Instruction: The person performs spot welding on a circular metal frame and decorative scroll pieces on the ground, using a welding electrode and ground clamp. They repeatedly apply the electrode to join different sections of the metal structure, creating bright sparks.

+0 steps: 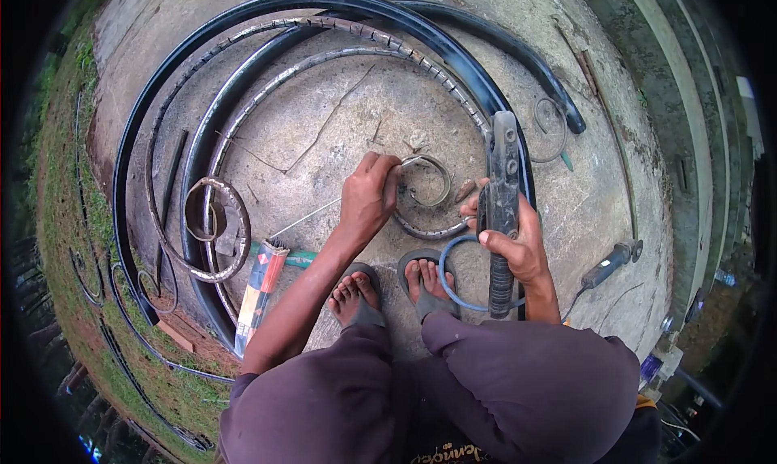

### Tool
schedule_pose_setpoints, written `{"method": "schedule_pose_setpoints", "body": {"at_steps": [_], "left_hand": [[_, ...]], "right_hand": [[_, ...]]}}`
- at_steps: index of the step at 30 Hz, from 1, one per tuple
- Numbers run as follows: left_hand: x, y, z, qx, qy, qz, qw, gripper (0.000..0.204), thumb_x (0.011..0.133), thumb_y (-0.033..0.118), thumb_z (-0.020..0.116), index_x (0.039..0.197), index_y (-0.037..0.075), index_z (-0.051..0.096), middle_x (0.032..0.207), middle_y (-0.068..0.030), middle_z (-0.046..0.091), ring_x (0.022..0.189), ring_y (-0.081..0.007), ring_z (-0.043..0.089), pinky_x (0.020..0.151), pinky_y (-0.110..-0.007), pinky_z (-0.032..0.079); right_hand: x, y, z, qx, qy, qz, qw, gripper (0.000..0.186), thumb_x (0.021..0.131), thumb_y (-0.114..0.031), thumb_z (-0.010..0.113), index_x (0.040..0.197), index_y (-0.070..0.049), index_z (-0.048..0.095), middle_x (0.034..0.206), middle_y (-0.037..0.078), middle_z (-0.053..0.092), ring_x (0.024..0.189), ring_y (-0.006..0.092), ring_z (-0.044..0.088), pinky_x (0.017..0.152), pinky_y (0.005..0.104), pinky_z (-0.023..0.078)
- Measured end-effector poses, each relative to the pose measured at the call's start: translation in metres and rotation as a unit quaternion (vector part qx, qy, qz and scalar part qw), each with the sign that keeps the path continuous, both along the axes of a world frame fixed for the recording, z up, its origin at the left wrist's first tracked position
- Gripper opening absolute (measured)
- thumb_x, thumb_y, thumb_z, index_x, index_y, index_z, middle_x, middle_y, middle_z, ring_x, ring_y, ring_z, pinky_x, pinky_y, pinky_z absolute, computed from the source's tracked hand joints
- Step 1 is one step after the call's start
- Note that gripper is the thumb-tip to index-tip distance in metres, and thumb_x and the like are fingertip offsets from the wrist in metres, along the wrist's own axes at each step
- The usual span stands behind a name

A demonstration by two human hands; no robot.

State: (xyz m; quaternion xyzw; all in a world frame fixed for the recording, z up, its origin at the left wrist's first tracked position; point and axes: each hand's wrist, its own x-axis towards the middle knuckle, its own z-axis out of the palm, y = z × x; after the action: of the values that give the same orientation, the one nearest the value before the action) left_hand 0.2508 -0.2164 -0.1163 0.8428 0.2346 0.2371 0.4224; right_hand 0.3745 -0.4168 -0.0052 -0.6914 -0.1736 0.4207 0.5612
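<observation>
My left hand (371,201) is closed in a pinch around a thin, straight welding rod (306,219), which slants down to the left. Just past those fingertips, a flat metal strip coiled into a loop (443,190) lies over the concrete. In my right hand (526,249) is a long black welding electrode holder (503,197) with a ribbed lower grip, held upright with the thumb across its front. A blue ring (450,288) lies beside that grip, partly behind it. Close to my left forearm rests an open red, blue and cream packet of rods (259,298).
Large black curved tubes (202,132) and notched metal hoops (279,74) arch across the concrete slab (340,124). Smaller rings (243,233) are stacked at the left. A corded grey power tool (609,266) lies at the right, near a long thin rod (615,132). Grass borders the left.
</observation>
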Motion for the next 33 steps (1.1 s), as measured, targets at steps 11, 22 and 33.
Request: {"method": "schedule_pose_setpoints", "body": {"at_steps": [11, 22, 33], "left_hand": [[0.014, 0.048, 0.123, 0.188, -0.083, -0.085, 0.975, 0.009, 0.084, 0.007, 0.071, 0.091, 0.008, 0.066, 0.077, -0.0075, 0.065, 0.066, -0.0285, 0.065, 0.061, -0.037, 0.051], [-0.01, 0.056, 0.145, 0.097, -0.046, -0.151, 0.983, 0.006, 0.082, 0.003, 0.071, 0.087, 0.001, 0.068, 0.076, -0.0117, 0.067, 0.065, -0.0266, 0.067, 0.059, -0.034, 0.05], [-0.018, 0.046, 0.142, 0.033, -0.017, -0.187, 0.982, 0.008, 0.08, 0.001, 0.072, 0.087, 0.003, 0.068, 0.079, -0.0112, 0.069, 0.071, -0.0289, 0.069, 0.061, -0.036, 0.053]], "right_hand": [[0.002, -0.005, 0.003, -0.088, -0.407, 0.033, 0.909, 0.065, 0.068, -0.008, 0.072, 0.129, 0.003, 0.051, 0.109, 0.023, 0.061, 0.096, 0.037, 0.064, 0.086, 0.042, 0.051], [-0.02, -0.007, -0.008, -0.028, -0.42, 0.112, 0.9, 0.066, 0.06, -0.004, 0.074, 0.123, 0.0, 0.054, 0.107, 0.02, 0.059, 0.094, 0.0393, 0.063, 0.081, 0.042, 0.052], [-0.026, -0.003, -0.013, -0.021, -0.41, 0.125, 0.903, 0.066, 0.061, -0.003, 0.073, 0.123, 0.0, 0.054, 0.107, 0.021, 0.06, 0.094, 0.0397, 0.063, 0.081, 0.0417, 0.052]]}}
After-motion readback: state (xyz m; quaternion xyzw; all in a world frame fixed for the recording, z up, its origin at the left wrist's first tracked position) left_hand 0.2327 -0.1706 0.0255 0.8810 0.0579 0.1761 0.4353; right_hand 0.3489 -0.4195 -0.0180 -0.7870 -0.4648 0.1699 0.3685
